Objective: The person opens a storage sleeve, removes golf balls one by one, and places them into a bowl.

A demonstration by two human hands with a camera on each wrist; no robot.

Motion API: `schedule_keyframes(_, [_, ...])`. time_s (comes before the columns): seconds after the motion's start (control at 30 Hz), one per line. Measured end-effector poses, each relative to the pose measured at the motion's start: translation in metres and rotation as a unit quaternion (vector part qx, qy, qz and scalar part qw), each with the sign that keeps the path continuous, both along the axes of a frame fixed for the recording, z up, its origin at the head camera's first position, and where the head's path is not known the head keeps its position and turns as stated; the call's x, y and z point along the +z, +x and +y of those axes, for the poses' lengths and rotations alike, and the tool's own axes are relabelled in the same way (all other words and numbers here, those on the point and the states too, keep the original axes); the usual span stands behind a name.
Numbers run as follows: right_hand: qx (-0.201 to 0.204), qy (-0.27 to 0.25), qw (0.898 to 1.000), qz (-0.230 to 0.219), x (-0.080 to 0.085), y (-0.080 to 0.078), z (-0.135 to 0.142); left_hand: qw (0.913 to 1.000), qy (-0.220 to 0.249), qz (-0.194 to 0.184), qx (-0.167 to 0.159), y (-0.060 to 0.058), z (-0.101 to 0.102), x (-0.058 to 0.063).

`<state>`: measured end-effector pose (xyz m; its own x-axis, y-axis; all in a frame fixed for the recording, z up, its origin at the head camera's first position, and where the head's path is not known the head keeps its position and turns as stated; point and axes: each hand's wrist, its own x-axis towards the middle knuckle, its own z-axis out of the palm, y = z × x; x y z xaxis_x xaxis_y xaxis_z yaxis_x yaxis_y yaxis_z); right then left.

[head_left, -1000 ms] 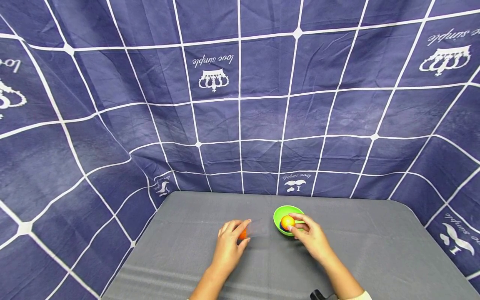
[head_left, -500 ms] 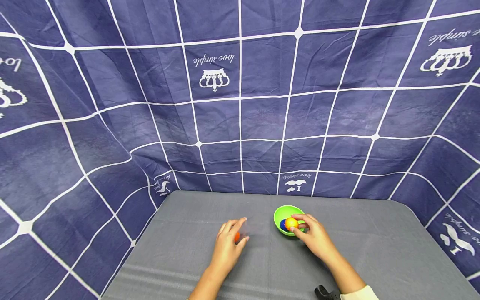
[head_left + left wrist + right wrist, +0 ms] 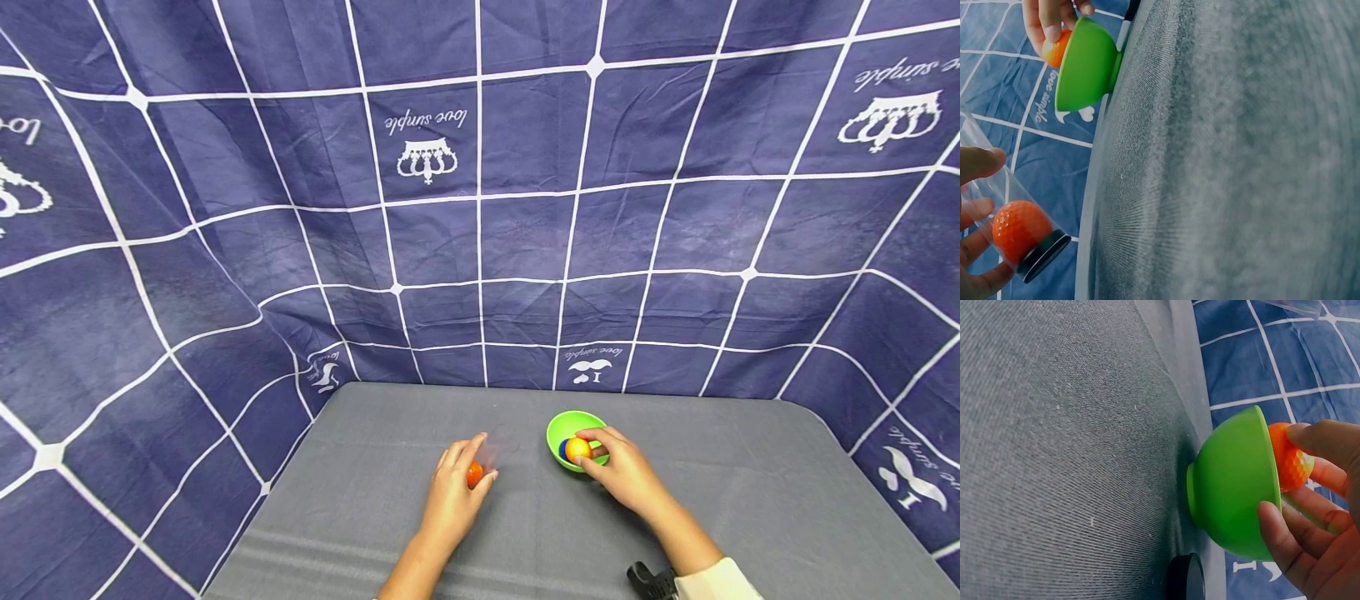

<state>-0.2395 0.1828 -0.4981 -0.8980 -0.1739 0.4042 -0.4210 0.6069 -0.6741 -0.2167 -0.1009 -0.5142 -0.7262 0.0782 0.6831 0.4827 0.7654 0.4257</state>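
Pinching an orange ball (image 3: 578, 450), the R grip (image 3: 626, 477) is holding it at the mouth of a green bowl (image 3: 1235, 487), approx. level w/ the rim. Bowl's sitting upright on the grey table (image 3: 390, 425), just under that grip; a blue item (image 3: 563, 450), mostly hidden, is lying inside, L of the pinched ball. Apart from it, on the R grip's L, the L grip (image 3: 452, 490) is curling round a tilted clear tube (image 3: 1007, 185); a 2nd orange ball (image 3: 1021, 231) is resting within, nr the black cap (image 3: 1043, 255).
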Motion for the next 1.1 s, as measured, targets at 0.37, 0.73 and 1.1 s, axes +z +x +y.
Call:
schedule_keyframes(0.37, [0.037, 0.002, 0.999, -0.017, 0.0023, -0.0028, 0.0035, 0.9998, 0.007, -0.016, -0.003, 0.0002, -0.0020, -0.0014])
schedule_keyframes(0.73, [0.060, 0.079, 0.995, 0.006, 0.0048, -0.0070, 0.0057, 0.9997, 0.012, -0.019, -0.001, -0.0003, -0.0026, -0.0032])
schedule_keyframes(1.1, [0.019, 0.150, 0.989, -0.006, 0.0080, -0.0056, -0.0013, 0.9993, 0.016, -0.033, -0.008, -0.0002, -0.0031, -0.0056])
